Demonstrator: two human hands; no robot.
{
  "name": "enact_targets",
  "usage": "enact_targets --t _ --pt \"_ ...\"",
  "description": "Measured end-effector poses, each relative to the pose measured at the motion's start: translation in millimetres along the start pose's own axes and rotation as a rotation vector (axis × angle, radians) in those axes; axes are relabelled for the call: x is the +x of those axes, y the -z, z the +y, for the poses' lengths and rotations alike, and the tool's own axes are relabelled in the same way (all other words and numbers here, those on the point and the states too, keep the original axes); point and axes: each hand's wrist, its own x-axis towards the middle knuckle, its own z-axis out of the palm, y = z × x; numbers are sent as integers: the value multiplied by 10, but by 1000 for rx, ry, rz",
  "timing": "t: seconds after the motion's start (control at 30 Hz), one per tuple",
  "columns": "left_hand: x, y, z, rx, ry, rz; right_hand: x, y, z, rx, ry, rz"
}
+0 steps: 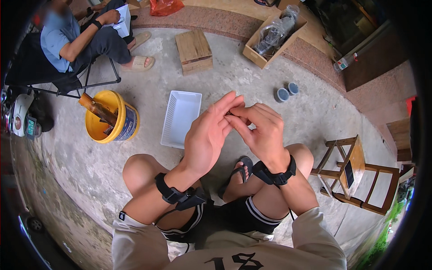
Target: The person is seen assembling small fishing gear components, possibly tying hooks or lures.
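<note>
Both hands meet in front of me, above the concrete floor. My left hand (208, 132) is raised with its fingers held together, its fingertips touching those of my right hand. My right hand (263, 130) is pinched, thumb against forefinger. Between the fingertips shows a small dark thing (229, 113), mostly covered, its kind too small to tell. Just beyond my left hand a white plastic tray (168, 130) lies on the floor. To its left stands a yellow bucket (119, 130) with brown bamboo-like pieces (99, 110) in it.
A wooden box (193, 47) stands ahead; a cardboard box (256, 58) with plastic-wrapped things is at the far right. Two small tubs (282, 95) sit nearer. A wooden chair (355, 168) bearing a phone (348, 174) is at right. A person (67, 45) sits far left, holding a white container (123, 22).
</note>
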Motion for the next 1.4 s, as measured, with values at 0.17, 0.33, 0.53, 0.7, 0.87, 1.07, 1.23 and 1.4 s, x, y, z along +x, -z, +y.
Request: enact_targets --t 0.17,0.33,0.53,0.7,0.87,1.07,1.23,1.4 --pt "-13 1 -21 -20 -50 -34 -8 20 -36 -24 -1 10" --pt "-16 -37 7 -33 -56 -50 7 33 -63 -13 -38 38" --pt "-20 -97 46 -149 -9 -34 23 96 -35 42 -69 -2" --pt "-15 -83 115 -248 57 -81 69 143 40 93 16 -45" --pt "-8 -70 140 -198 125 -136 48 194 63 64 134 -51" --pt "25 52 203 72 300 37 8 260 104 25 205 -39" --pt "-11 36 199 455 234 86 -10 278 111 29 232 -53" --pt "0 55 252 421 317 79 -18 278 121 18 244 -61"
